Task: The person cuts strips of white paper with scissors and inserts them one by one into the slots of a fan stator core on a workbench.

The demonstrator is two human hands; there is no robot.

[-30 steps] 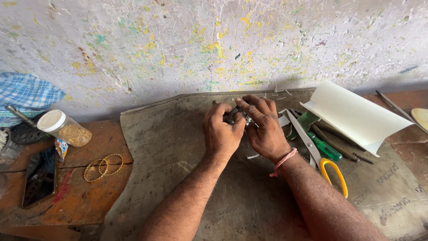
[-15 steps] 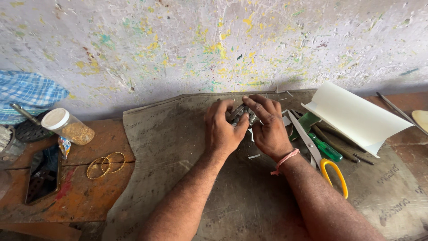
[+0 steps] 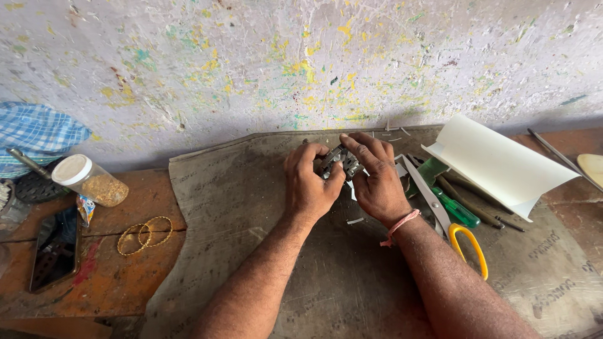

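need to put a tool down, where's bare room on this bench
Free: the grey mat between the left hand and the gold bangles. Crowded: right of the right hand, with scissors, a green screwdriver and white sheet.

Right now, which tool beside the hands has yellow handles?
The scissors, right of the right hand; the screwdriver next to them has a green handle.
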